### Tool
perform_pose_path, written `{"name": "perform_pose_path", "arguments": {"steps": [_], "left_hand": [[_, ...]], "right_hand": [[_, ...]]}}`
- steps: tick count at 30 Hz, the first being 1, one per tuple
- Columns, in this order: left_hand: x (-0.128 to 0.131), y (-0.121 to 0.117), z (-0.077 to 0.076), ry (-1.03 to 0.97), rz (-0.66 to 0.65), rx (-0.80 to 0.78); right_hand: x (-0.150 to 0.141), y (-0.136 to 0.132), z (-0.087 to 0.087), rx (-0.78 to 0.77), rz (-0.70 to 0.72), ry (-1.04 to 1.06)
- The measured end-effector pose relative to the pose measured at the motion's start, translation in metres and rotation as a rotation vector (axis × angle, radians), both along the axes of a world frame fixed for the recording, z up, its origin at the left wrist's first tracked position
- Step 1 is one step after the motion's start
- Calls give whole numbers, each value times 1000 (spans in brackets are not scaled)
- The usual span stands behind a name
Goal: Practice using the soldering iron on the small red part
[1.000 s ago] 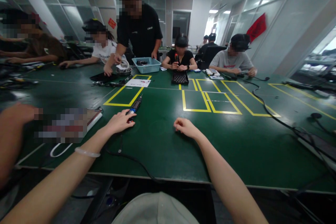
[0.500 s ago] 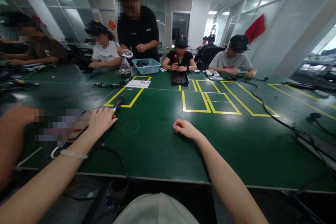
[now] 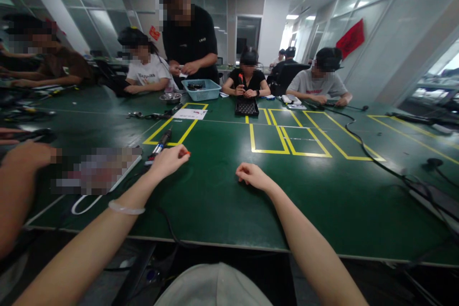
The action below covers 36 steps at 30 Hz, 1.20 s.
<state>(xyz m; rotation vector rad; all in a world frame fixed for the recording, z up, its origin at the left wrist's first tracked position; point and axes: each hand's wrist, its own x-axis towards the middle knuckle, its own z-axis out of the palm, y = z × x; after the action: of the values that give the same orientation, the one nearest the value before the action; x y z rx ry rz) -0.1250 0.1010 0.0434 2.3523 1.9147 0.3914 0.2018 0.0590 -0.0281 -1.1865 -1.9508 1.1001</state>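
My left hand (image 3: 171, 159) is closed above the green table, its fingers pinched on a small orange piece (image 3: 188, 153) too small to make out. Just beyond that wrist lies a slim dark tool (image 3: 163, 142) with a blue band and a narrow tip, probably an electric screwdriver. Its lower end is partly hidden by my hand. My right hand (image 3: 254, 176) rests on the table (image 3: 222, 210) to the right, fingers curled in. What those fingers hold, if anything, cannot be seen.
Left of my forearm lies a flat bag-like item (image 3: 124, 172) with a white loop, beside a co-worker's hand (image 3: 32, 155). Yellow tape outlines (image 3: 268, 152) mark the table. A blue basket (image 3: 201, 91) and black tray (image 3: 246, 107) stand across. A black cable (image 3: 376, 160) runs right.
My left hand has moved right, away from the dark tool, and now pinches an orange piece. My right hand has stayed put. The standing person has brought both hands together.
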Motion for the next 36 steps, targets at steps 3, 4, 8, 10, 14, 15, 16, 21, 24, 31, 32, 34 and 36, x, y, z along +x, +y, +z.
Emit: {"name": "perform_pose_path", "arguments": {"steps": [3, 4, 8, 10, 14, 15, 16, 21, 24, 31, 32, 34, 36], "left_hand": [[55, -8, -9, -391, -287, -169], [72, -10, -13, -501, -352, -241], [123, -16, -30, -829, -450, -492], [133, -16, -37, -905, -440, -534], [134, -17, -47, -951, -469, -494], [133, -18, -49, -945, -484, -466], [132, -18, -50, -929, -498, -432], [129, -23, -50, -811, -524, -256], [128, -24, -50, -801, -500, -213], [126, -23, -54, -826, -478, -256], [126, -23, -54, -830, -479, -259], [126, -23, -55, -834, -479, -262], [125, -23, -56, -829, -485, -263]], "right_hand": [[-4, -1, 0, -38, -10, 97], [-5, -1, 1, -53, -18, 135], [-7, 0, 5, -140, -61, 338], [-7, 1, 6, -189, -56, 421], [-8, 0, 5, -279, -52, 476], [-9, -1, 4, -297, -52, 476], [-9, -1, 3, -313, -53, 474], [-11, 0, -1, -346, -65, 467], [-10, 0, -2, -330, -62, 480], [-10, 5, -5, -192, -76, 492], [-11, 5, -6, -172, -75, 484], [-11, 7, -8, -137, -72, 463], [-11, 7, -9, -106, -71, 432]]}}
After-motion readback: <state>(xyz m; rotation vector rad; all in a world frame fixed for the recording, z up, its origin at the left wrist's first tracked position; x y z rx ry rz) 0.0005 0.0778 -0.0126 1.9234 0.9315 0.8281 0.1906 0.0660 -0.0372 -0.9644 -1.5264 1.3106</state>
